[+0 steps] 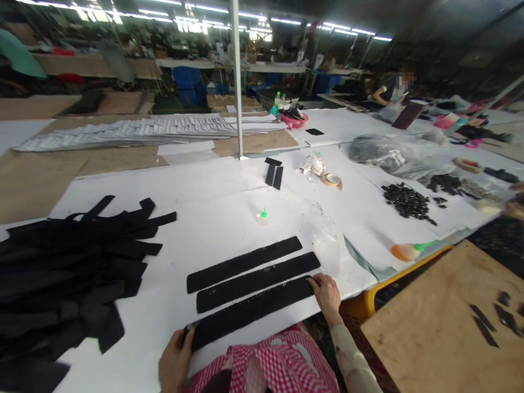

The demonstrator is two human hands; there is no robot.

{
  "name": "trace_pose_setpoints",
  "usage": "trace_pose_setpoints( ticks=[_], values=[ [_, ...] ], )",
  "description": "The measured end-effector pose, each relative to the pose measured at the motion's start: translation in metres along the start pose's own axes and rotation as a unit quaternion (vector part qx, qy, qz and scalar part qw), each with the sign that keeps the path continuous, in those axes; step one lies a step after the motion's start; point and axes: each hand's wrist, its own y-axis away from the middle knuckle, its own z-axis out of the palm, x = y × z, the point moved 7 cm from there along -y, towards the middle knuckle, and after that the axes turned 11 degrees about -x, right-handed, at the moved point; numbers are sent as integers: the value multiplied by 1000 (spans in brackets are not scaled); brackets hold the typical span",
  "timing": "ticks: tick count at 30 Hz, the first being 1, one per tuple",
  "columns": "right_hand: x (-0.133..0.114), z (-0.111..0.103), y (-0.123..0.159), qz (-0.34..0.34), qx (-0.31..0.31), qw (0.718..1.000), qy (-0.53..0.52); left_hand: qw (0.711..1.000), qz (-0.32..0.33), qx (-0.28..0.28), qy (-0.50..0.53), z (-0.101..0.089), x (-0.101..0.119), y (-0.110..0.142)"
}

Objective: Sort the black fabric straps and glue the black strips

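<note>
A long black fabric strip (254,311) lies nearest me on the white-covered table. My left hand (177,355) pinches its left end, thumb and fingers closed on the corner. At the other end, my right hand (326,295) grips the right corner between thumb and fingers. Just beyond lie two more black strips, a middle one (257,281) and a far one (245,263), side by side with narrow gaps; pale specks show on the middle strip. Past them stands a small clear bottle (262,218) with a green nozzle.
A heap of black strips (82,273) covers the table's left side. Several small black pieces (409,203) are piled at right, near an orange glue bottle (405,251). Tape (331,180) and a white post (237,82) stand farther back. A yellow crate (370,297) and wooden board (442,322) adjoin my right.
</note>
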Motion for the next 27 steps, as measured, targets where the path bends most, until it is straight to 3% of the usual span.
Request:
trace_pose_setpoints(
  ticks=[4, 9, 12, 21, 27],
  values=[
    [11, -6, -20, -42, -23, 998, -45, 999, 13, 25, -35, 1, 12, 10],
    [34, -19, -54, -12, -13, 995, -96, 997, 62, 4, -49, 17, 40, 16],
    [35, -22, -65, -5, 1, 995, -95, 995, 76, 19, -66, 21, 54, 13],
    [19, -17, -72, 20, -40, 998, -35, 986, 75, 122, -87, 12, 74, -7],
    [22, -14, -75, 25, -81, 996, -34, 987, 65, 120, -83, 20, 84, -15]
  ],
)
